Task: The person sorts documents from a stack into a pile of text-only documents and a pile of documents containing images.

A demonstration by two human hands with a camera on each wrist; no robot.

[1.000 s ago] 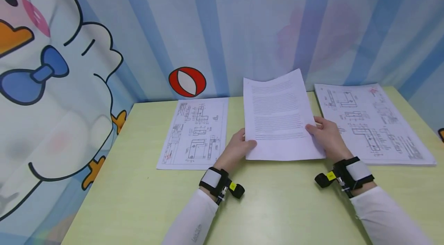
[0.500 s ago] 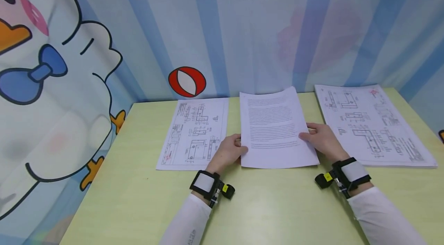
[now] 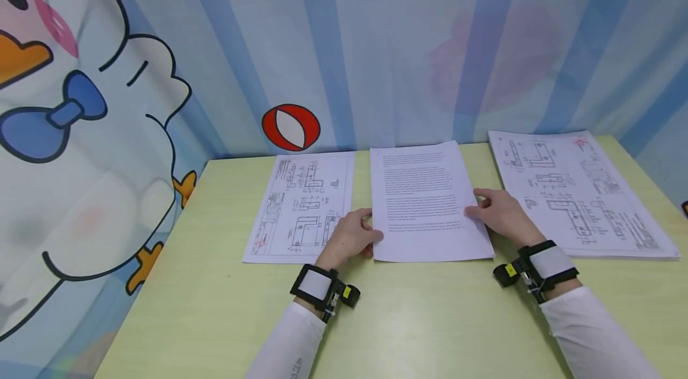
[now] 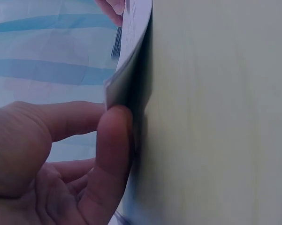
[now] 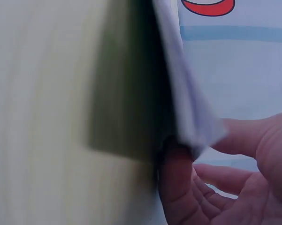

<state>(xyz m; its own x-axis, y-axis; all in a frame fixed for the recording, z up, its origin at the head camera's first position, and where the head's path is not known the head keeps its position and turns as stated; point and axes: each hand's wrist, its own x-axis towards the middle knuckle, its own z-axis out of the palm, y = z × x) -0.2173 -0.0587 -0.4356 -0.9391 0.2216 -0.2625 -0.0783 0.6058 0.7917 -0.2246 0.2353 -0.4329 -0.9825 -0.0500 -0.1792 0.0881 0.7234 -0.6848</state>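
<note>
A thin stack of printed paper (image 3: 421,194) with lines of text lies low over the middle of the table, side edges lifted a little. My left hand (image 3: 352,236) pinches its left edge near the front corner, thumb on top. On the opposite edge, my right hand (image 3: 500,210) does the same with thumb above and fingers beneath. In the left wrist view the bent paper edge (image 4: 119,89) sits between thumb and finger, a dark gap under it. The right wrist view shows the paper edge (image 5: 187,108) raised, casting a shadow on the table.
Left of the stack lies a technical drawing sheet (image 3: 301,200), partly covered by my left hand. A thicker pile of drawings (image 3: 575,194) lies at the right, near my right hand. A printed curtain (image 3: 387,56) rises behind the pale table (image 3: 419,325).
Both hands have brought the text-covered stack down from a raised, tilted pose to nearly flat at the table, slightly left and nearer. The drawings on both sides have stayed put.
</note>
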